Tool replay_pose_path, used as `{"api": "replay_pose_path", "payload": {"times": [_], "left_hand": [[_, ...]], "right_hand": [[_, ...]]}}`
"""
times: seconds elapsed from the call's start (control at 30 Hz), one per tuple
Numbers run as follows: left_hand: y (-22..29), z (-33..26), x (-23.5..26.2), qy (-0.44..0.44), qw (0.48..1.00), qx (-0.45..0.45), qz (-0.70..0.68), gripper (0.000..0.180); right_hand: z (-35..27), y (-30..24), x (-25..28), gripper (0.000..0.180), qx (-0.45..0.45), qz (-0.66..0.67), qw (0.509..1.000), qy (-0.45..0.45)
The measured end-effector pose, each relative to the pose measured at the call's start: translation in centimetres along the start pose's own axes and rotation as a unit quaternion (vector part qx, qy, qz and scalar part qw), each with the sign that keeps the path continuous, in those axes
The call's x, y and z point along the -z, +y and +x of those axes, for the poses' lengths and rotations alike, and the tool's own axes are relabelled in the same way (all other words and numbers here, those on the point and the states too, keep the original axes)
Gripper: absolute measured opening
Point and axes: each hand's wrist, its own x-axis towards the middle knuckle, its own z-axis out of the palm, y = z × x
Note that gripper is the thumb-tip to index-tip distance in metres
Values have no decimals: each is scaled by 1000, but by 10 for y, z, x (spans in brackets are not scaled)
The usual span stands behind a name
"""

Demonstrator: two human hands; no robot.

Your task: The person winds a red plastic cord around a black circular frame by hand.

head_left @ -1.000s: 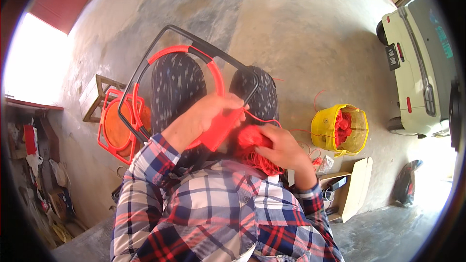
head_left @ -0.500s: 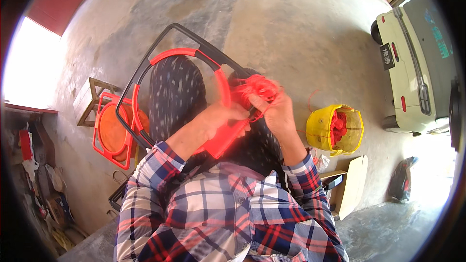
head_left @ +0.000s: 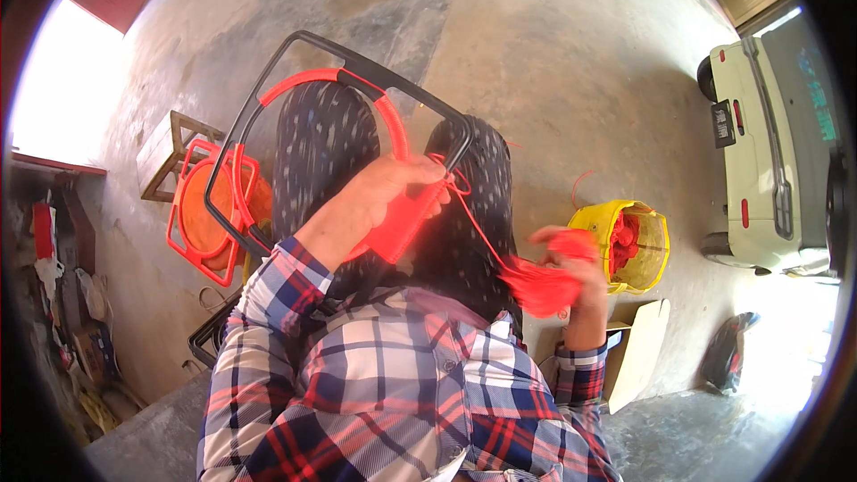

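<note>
The black frame (head_left: pixel 393 83) w/ its red-covered inner hoop (head_left: pixel 308 77) lay across the person's dark patterned trousers (head_left: pixel 326 138), over the knees. A red panel (head_left: pixel 406 225) sat at the frame's R end, on the side toward the body. L hand (head_left: pixel 379 192) had its grip clamped on that panel, thumb on top, nr the frame's R corner. A thin red cord (head_left: pixel 479 230) was looped at that corner & ran taut, down & R of the frame, to a red bundle (head_left: pixel 540 293). R hand (head_left: pixel 585 281), blurred, had its grip closed round the bundle, well apart from the frame.

Farther R of the frame: yellow bucket (head_left: pixel 589 221) tipped on its side w/ red cord heap (head_left: pixel 624 244) inside, then an open cardboard box (head_left: pixel 636 361) nearer the body, dark bag (head_left: pixel 730 353) & pale car (head_left: pixel 754 143) farthest out. Just L of the frame: orange round seat (head_left: pixel 205 228) w/ red edging; wooden stool (head_left: pixel 161 161) beyond it. Concrete floor (head_left: pixel 553 45) under all.
</note>
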Motion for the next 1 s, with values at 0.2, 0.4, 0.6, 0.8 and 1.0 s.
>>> {"api": "replay_pose_path", "payload": {"times": [0.2,0.4,0.6,0.8,1.0], "left_hand": [[8,-3,3,16,1000,2,-12,20],[10,-3,-4,49,996,7,-76,20],[3,5,0,-4,1000,4,-21,20],[-12,5,0,88,986,-140,-37,46],[-19,10,-7,92,928,-356,57,64]], "right_hand": [[-54,47,75,28,33,509,855,-98],[-80,136,103,19,-216,52,958,178],[-24,99,109,20,-239,228,930,163],[69,-17,-26,37,73,-70,995,7],[125,-36,-109,35,306,-583,743,-117]]}}
